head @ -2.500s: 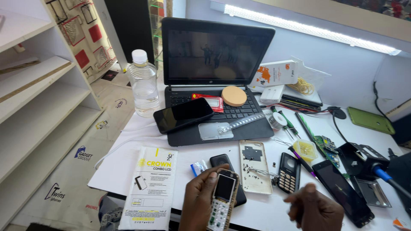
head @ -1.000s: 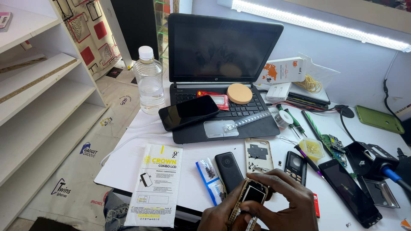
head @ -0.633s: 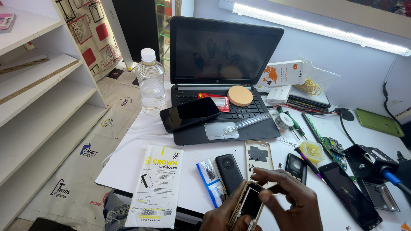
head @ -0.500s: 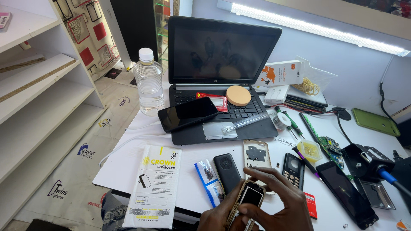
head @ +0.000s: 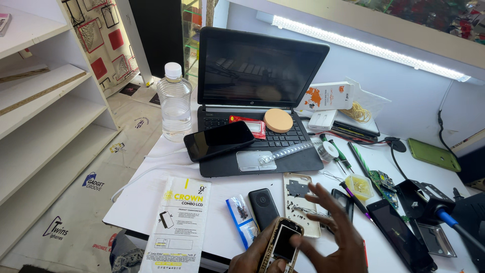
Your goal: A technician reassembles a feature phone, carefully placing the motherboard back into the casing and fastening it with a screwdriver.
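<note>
My left hand (head: 252, 255) grips a small keypad phone (head: 280, 244) with a gold frame at the bottom edge of the head view, its dark screen facing up. My right hand (head: 333, 237) hovers just right of the phone with fingers spread, thumb near the phone's edge, holding nothing. Behind the hands on the white table (head: 146, 199) lie a black phone back (head: 263, 208) and a gold phone shell (head: 300, 202) with small loose parts on it.
An open black laptop (head: 257, 96) carries a smartphone (head: 219, 140), a tan round pad (head: 278, 121) and a red packet. A water bottle (head: 174, 103) stands left of it. A white printed packet (head: 177, 222) lies front left. Screwdrivers, a circuit board (head: 381, 179) and dark phones crowd the right. White shelves (head: 40, 111) stand left.
My right hand has lifted off the small phone and opened, its fingers now spread to the right of it. The left hand keeps holding the phone.
</note>
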